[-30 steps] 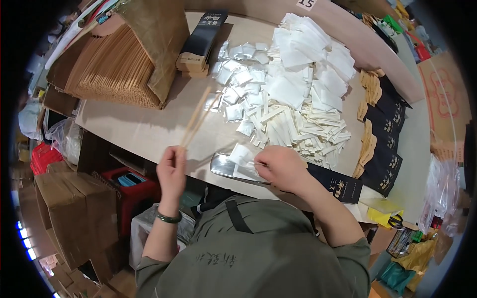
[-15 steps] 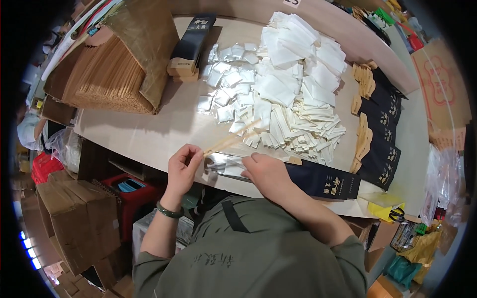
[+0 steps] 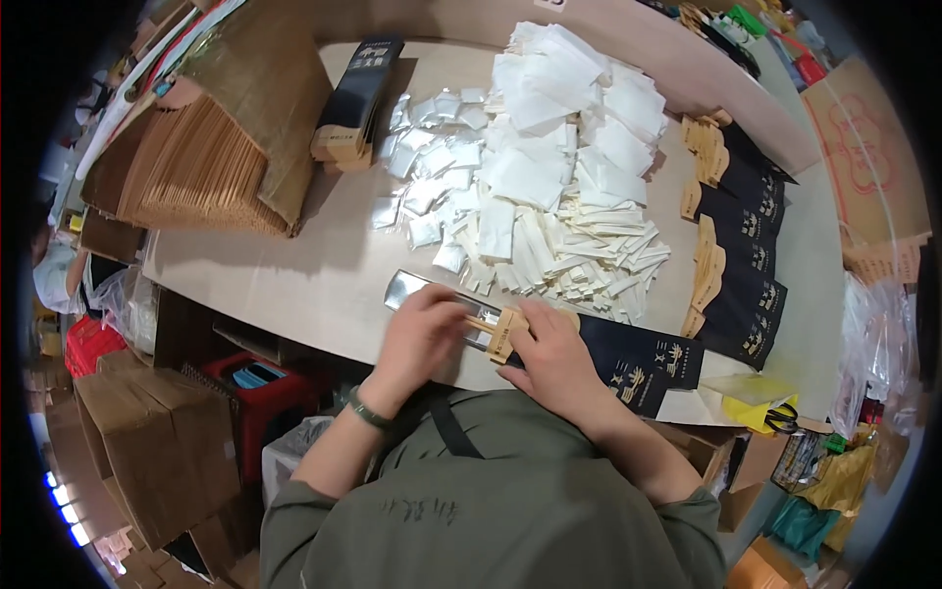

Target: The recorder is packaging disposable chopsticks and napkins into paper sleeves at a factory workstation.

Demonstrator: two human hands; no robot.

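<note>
My right hand [image 3: 551, 351] grips the tan open end [image 3: 504, 334] of a dark navy paper sleeve, its thumb and fingers closed on it. My left hand [image 3: 420, 336], slightly blurred, pinches light wooden chopsticks [image 3: 481, 323] whose visible ends meet the sleeve's mouth. Below both hands lies a long shiny strip with a rounded end [image 3: 404, 288], clear or silver; the hands cover most of it. Further dark sleeves [image 3: 648, 365] lie under and right of my right hand. Beyond the hands is a heap of narrow white packets [image 3: 599, 260].
Square clear-wrapped packets [image 3: 432, 152] and large white packets [image 3: 545, 83] cover the table's middle. Filled dark sleeves [image 3: 751, 285] line the right side; a small sleeve stack [image 3: 361, 93] lies at the back. A carton of wooden sticks [image 3: 196, 162] stands left; black-handled scissors [image 3: 782, 418] sit at the right edge.
The chopsticks, held up at an angle over the table before, now reach the sleeve's mouth. My left hand has moved right and down, and the tan sleeve end now shows in my right hand.
</note>
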